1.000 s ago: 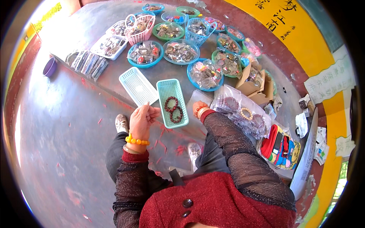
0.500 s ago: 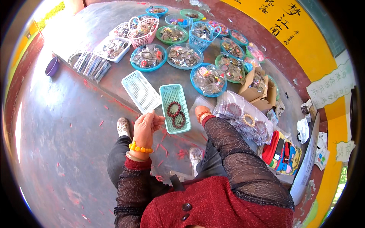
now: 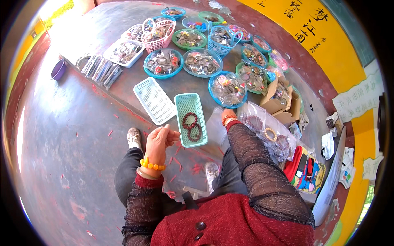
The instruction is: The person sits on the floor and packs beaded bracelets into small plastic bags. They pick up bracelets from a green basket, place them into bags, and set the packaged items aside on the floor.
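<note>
My left hand (image 3: 161, 141), with an amber bead bracelet on its wrist, is raised in front of the white basket (image 3: 154, 100). Its fingers are curled in toward the thumb, and I see nothing in them. Two dark red bead bracelets (image 3: 191, 126) lie touching inside the mint green basket (image 3: 191, 99), just right of that hand. My right hand (image 3: 228, 115) wears an orange bead bracelet and reaches to clear plastic bags (image 3: 217, 125) beside the green basket; its fingertips are hidden. Against its right side lies a stack of bagged bead bracelets (image 3: 269, 133).
Several round basins, such as a blue one (image 3: 210, 91), hold bagged jewellery farther off. An open cardboard box (image 3: 269, 101) stands to the right, with a colourful bag (image 3: 308, 172) nearer me. At left are a purple bucket (image 3: 58, 70) and a row of packets (image 3: 101, 71).
My right hand has shifted slightly right and away from me, over the plastic bags. My left hand stays nearly in place, a little lower in view, as the whole view moves slightly.
</note>
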Available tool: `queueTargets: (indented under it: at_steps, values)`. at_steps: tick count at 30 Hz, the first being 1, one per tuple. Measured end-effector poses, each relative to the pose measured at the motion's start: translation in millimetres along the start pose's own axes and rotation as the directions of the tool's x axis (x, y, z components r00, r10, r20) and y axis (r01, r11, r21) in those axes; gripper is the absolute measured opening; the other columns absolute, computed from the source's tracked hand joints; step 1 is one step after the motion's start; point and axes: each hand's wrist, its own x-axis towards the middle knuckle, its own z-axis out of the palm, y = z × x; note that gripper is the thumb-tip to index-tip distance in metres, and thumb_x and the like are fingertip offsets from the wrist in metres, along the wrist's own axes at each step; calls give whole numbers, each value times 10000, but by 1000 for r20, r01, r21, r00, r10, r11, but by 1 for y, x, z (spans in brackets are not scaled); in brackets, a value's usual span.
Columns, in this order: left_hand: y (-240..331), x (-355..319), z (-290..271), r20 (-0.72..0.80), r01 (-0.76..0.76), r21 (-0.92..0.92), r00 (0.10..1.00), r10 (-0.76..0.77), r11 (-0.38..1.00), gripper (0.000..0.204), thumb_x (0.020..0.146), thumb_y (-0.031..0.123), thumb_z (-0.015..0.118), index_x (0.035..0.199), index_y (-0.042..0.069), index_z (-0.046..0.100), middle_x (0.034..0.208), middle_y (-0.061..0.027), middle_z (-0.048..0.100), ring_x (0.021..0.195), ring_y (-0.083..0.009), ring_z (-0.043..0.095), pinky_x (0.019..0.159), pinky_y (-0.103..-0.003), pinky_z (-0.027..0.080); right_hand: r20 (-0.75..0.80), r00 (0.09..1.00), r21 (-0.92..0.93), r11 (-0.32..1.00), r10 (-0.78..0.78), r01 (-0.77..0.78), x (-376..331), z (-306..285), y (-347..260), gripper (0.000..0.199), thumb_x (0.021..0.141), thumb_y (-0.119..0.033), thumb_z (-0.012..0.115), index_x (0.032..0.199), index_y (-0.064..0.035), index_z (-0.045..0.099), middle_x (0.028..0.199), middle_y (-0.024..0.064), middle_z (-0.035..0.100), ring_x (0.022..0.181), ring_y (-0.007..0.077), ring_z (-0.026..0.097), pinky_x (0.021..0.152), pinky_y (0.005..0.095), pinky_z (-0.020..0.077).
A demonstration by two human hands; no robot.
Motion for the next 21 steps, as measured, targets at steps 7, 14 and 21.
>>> queueTargets:
  at_steps: [7, 14, 21]
  values:
    - [10, -21, -29, -196, 10, 112, 981, 12, 994, 271, 939, 253, 512, 816, 33, 611, 813, -77, 676, 697, -120, 616, 676, -239, 477, -107, 989, -345, 937, -98, 56, -38, 73, -131, 321, 872, -352, 450, 791, -165, 699, 837, 78, 698, 774, 181, 670, 751, 376, 505]
    - [11, -27, -30, -192, 22, 169, 981, 11, 985, 260, 943, 249, 496, 810, 48, 595, 826, -67, 675, 725, -111, 610, 667, -234, 460, -687, -17, -687, 641, -727, 341, -121, 167, -41, 176, 760, -356, 643, 762, -197, 717, 839, 43, 700, 810, 123, 664, 779, 325, 512]
    - [1, -19, -25, -124, 24, 282, 992, 12, 959, 275, 935, 247, 502, 802, 32, 612, 818, -63, 674, 703, -108, 603, 662, -236, 458, -603, -29, -744, 548, -797, 383, -149, 176, 18, 57, 673, -115, 697, 707, -70, 693, 808, 167, 665, 751, 283, 668, 685, 353, 531]
